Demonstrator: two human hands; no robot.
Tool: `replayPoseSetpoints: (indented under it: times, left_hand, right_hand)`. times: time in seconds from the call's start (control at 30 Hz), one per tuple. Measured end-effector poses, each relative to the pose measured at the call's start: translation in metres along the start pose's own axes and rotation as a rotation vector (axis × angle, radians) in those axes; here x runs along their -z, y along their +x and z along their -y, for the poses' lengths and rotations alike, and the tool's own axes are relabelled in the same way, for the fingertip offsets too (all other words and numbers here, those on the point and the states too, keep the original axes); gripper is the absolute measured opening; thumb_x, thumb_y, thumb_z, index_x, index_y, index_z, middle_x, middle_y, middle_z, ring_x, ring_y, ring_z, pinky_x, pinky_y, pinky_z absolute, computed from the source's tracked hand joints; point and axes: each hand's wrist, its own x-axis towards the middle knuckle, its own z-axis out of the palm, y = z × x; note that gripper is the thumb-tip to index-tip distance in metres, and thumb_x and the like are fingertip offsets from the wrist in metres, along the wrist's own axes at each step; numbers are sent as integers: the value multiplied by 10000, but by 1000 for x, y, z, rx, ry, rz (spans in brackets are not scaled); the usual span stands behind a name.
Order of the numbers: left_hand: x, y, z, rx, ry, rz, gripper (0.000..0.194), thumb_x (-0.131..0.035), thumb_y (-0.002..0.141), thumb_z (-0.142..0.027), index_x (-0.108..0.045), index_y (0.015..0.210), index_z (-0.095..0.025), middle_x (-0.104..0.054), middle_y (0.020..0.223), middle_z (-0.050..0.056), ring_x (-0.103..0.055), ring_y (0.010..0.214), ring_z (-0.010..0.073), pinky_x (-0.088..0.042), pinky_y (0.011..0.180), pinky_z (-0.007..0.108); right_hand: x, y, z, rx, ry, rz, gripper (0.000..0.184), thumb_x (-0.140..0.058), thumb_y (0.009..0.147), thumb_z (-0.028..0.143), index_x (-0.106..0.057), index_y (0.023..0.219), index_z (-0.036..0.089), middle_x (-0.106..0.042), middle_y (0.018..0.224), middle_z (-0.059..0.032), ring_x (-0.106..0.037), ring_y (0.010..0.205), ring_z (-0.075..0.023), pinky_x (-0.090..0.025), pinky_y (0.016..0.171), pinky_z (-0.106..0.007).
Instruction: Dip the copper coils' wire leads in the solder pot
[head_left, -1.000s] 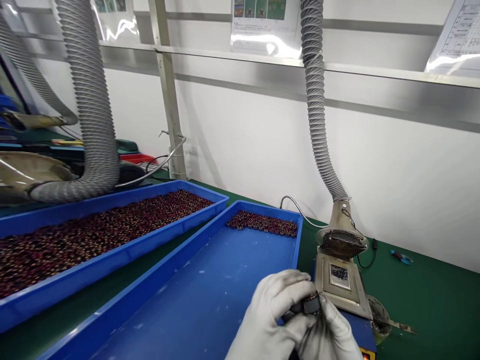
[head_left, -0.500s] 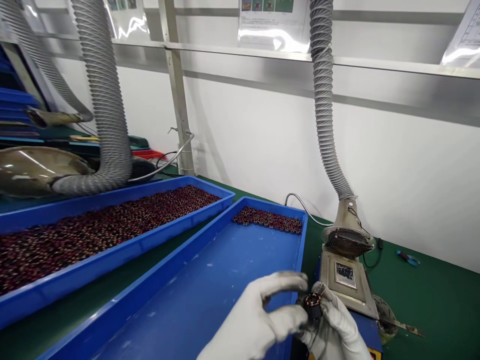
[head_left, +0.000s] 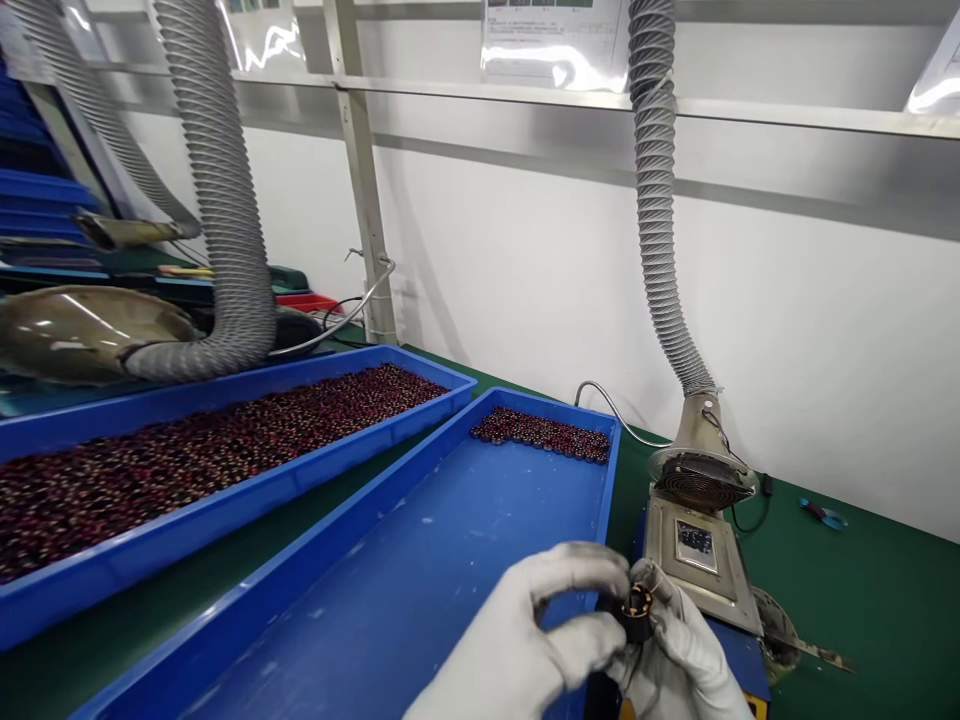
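Both my hands wear white gloves with darkened fingertips, at the lower right of the head view. My right hand (head_left: 686,650) is closed on a small black ring-shaped part (head_left: 638,622) with copper-coloured segments around its top. Close to the part's left side is my left hand (head_left: 536,625), its thumb and forefinger curved and apart. Whether its fingertips touch the part I cannot tell. Beneath the hands lies the right edge of a long blue tray (head_left: 375,590). Packed at that tray's far end are small dark red and copper-coloured parts (head_left: 540,433).
Another blue tray (head_left: 247,475), full of similar parts, lies left. A metal-topped device (head_left: 701,570) with a small shiny window stands right, below a hooded grey hose (head_left: 660,220). Blue-handled cutters (head_left: 823,514) lie farther right. A second thick hose (head_left: 217,190) hangs left.
The view has shifted slightly, and both hands appear a little farther right. The right hand still holds the ring-shaped part, with the left hand close beside it.
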Motion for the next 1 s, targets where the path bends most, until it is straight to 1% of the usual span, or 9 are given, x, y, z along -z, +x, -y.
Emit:
replayPoseSetpoints:
  times: [0.07, 0.23, 0.33, 0.43, 0.47, 0.53, 0.7, 0.87, 1.0]
  left_hand:
    - [-4, -1, 2, -91, -1, 37, 229, -541, 593, -40, -679, 619, -220, -677, 747, 9, -634, 732, 167, -520, 643, 239]
    - [0, -5, 8, -356, -19, -198, 191, -605, 634, -83, -673, 628, -262, -686, 739, -23, -621, 814, 152, -512, 707, 220]
    - [1, -3, 5, -149, -111, -314, 125, -669, 603, -183, -698, 698, -259, -708, 837, 0, -623, 861, 179, -512, 754, 251]
    - [-12, 1, 6, 167, -281, -112, 331, -745, 510, -249, -707, 834, -193, -720, 856, 68, -644, 812, 226, -523, 740, 298]
    - [-17, 1, 10, 198, -368, -50, 327, -757, 495, -278, -714, 800, -168, -726, 804, 83, -653, 763, 230, -529, 716, 301]
    - [-26, 2, 19, 162, -524, -108, 268, -756, 498, -350, -717, 680, -157, -727, 727, 86, -658, 699, 221, -531, 696, 296]
    - [-21, 4, 24, 53, -619, -362, 227, -728, 539, -369, -696, 703, -216, -725, 806, 19, -649, 785, 187, -490, 820, 296]
    - [-16, 6, 8, 234, -427, -225, 204, -678, 440, -94, -710, 634, -150, -709, 604, 42, -606, 509, 145, -494, 492, 216]
    - [-18, 3, 7, 147, -433, -396, 84, -637, 469, -113, -670, 518, -172, -709, 661, 37, -634, 632, 171, -506, 583, 230]
  right_hand:
    - [6, 5, -4, 105, -59, -26, 291, -770, 572, 282, -624, 818, 226, -671, 726, -22, -629, 645, -183, -506, 649, -352]
    - [8, 9, -12, 555, -337, -304, 296, -791, 526, 203, -606, 755, 229, -672, 721, -17, -628, 644, -176, -508, 588, -269]
    - [-1, 3, -18, 787, -521, -455, 250, -747, 579, 153, -574, 745, 223, -658, 864, -31, -630, 754, -173, -503, 620, -237]
    - [-12, -1, -27, 1137, -909, -541, 148, -655, 658, 117, -558, 714, 213, -628, 900, -34, -614, 798, -176, -495, 670, -265]
    - [-14, -1, -29, 1243, -1028, -537, 137, -634, 668, 105, -559, 706, 214, -622, 892, -31, -607, 811, -180, -492, 695, -285]
    - [-17, 1, -31, 1386, -1174, -509, 133, -604, 684, 92, -553, 691, 216, -604, 881, -26, -593, 843, -186, -489, 727, -306]
    - [-16, 4, -27, 1396, -1208, -563, 166, -603, 685, 72, -511, 674, 209, -562, 886, -21, -579, 814, -153, -489, 671, -250]
    - [-15, 2, -26, 1372, -1215, -563, 168, -579, 689, 67, -500, 653, 210, -564, 863, -27, -582, 827, -170, -483, 687, -283]
    - [-17, 2, -30, 1368, -1225, -553, 169, -597, 673, 67, -504, 667, 209, -574, 862, -39, -590, 793, -173, -497, 664, -288]
